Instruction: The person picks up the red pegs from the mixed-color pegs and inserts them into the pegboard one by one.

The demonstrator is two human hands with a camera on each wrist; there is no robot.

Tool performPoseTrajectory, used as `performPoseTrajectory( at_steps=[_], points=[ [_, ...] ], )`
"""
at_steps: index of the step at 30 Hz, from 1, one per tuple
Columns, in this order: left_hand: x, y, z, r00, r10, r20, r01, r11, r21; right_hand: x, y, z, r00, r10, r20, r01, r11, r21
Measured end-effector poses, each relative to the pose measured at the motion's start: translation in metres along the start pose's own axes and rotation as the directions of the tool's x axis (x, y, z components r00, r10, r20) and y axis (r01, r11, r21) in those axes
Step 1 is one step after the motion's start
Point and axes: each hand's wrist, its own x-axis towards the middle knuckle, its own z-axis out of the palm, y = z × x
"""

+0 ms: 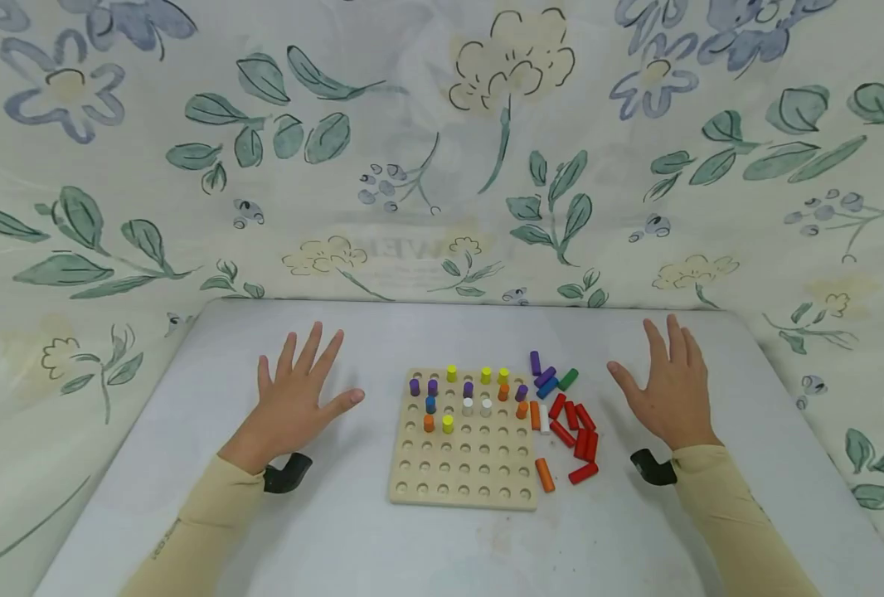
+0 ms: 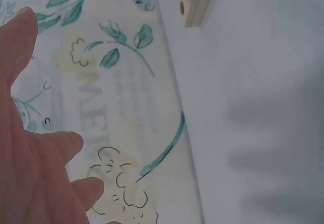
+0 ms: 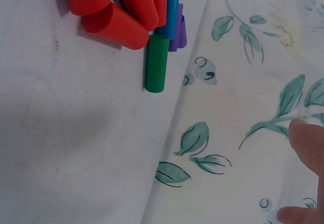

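Note:
My left hand (image 1: 296,406) is held with fingers spread to the left of a wooden pegboard (image 1: 464,489), holding nothing. On the other side my right hand (image 1: 669,394), also spread and holding nothing, is nearest to a heap of loose pegs. Yellow, purple, blue, white and orange pegs stand in the upper rows of the board, among them a yellow peg (image 1: 448,424); the lower rows show bare holes. Beside the board lie several red pegs (image 1: 562,434), a green peg (image 1: 568,380), a blue peg (image 1: 547,388), purple pegs (image 1: 535,363), a white peg (image 1: 544,419) and orange pegs (image 1: 544,475).
The white table (image 1: 323,539) carries the board near its middle. Behind it and at both sides hangs a floral-patterned cloth (image 1: 412,249). Each wrist wears a dark device, one at the left cuff (image 1: 288,473) and one at the right cuff (image 1: 653,467).

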Motion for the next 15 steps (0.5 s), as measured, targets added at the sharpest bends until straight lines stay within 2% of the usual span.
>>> performPoseTrajectory(
  at_steps=[15],
  points=[
    [-0.006, 0.009, 0.02, 0.997, 0.059, 0.044, -0.056, 0.997, -0.058, -0.004, -0.004, 0.006, 1.0, -0.013, -0.004, 0.013, 1.0, 0.018]
  ],
)
